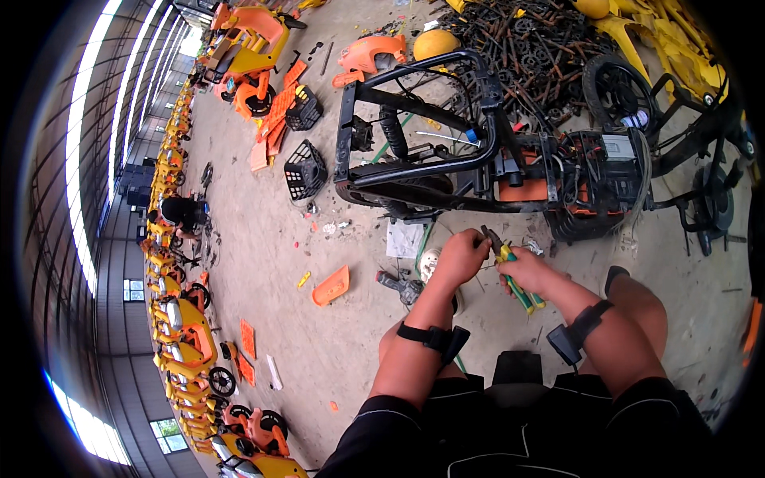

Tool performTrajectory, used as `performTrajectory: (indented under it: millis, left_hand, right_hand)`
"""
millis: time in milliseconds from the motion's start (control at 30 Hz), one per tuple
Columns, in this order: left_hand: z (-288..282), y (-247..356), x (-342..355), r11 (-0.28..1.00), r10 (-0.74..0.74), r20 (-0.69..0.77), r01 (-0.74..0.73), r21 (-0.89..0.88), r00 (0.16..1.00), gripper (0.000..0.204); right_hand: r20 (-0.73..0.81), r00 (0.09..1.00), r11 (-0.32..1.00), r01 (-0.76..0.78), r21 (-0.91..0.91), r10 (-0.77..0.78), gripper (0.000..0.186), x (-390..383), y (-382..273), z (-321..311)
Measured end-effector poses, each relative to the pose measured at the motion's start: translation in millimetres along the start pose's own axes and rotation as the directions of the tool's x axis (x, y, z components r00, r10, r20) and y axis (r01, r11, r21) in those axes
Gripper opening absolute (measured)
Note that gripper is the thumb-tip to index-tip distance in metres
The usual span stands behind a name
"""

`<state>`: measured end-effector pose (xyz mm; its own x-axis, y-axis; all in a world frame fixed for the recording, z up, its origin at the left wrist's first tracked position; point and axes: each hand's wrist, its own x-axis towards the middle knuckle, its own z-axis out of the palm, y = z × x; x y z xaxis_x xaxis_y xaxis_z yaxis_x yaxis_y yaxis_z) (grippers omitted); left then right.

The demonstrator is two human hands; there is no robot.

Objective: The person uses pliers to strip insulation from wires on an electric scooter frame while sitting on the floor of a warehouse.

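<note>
My right hand (518, 267) grips pliers (526, 296) with green and yellow handles, their dark jaws angled up toward my left hand (466, 253). My left fingers are pinched at the jaws; what is between them is too small to make out. Just beyond both hands lies a stripped black vehicle frame (398, 175) with exposed wiring, an orange part and a metal box (617, 146). Below it, near my left hand, are a dark power tool (398, 288) on the floor and a white sheet (402, 237).
A pile of dark metal parts (518, 56) and yellow panels (653, 40) lies beyond the frame. Black baskets (305, 171), an orange tray (329, 285) and loose pieces lie to the left. A long row of yellow scooters (179, 338) lines that side, with another person (183, 211) among them.
</note>
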<state>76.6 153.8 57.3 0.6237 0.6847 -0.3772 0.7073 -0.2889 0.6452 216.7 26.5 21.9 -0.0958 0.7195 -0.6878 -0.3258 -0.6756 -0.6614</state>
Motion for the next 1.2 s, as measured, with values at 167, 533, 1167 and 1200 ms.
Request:
performTrajectory:
  millis: [167, 533, 1167, 1200]
  left_hand:
    - [10, -7, -4, 0.987, 0.062, -0.076, -0.050, 0.153, 0.995, 0.027]
    - [31, -8, -8, 0.947, -0.011, -0.050, 0.026, 0.319, 0.999, 0.036]
    - [43, -8, -15, 0.899, -0.108, 0.059, 0.072, 0.433, 0.992, 0.025]
    - [45, -6, -12, 0.900, -0.119, 0.045, 0.089, 0.428, 0.992, 0.025]
  right_hand:
    - [-0.075, 0.997, 0.997, 0.007, -0.082, -0.013, 0.020, 7, 11, 7]
    - [-0.059, 0.989, 0.987, -0.141, -0.082, 0.137, 0.020, -1, 8, 18]
    - [-0.156, 0.987, 0.911, -0.105, -0.398, 0.045, 0.022, 32, 32, 18]
    - [-0.179, 0.984, 0.869, -0.097, -0.485, 0.011, 0.018, 34, 32, 16]
